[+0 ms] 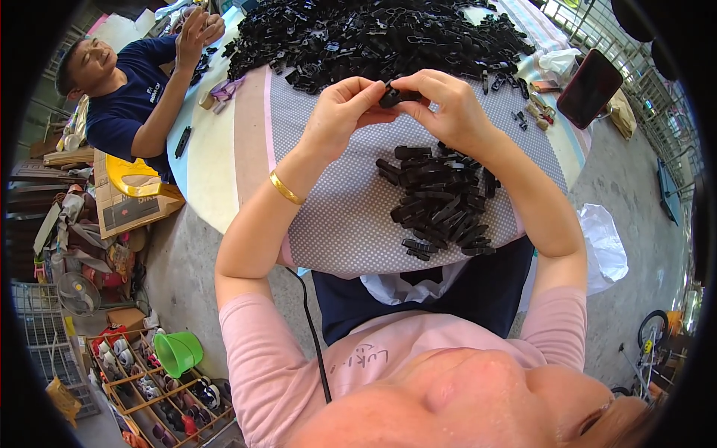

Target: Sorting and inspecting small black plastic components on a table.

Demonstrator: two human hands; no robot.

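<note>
Both hands (340,112) (448,108) pinch a black clip (396,95) above the table edge (358,265).

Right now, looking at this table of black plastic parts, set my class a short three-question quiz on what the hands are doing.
1. True or false: both hands grip one small black part.
2. Which wrist wears the gold bangle?
3. Where is the bigger heap: A) the far pile, B) the near pile?

Key: 1 true: left hand and right hand pinch it together. 2 left. 3 A.
</note>
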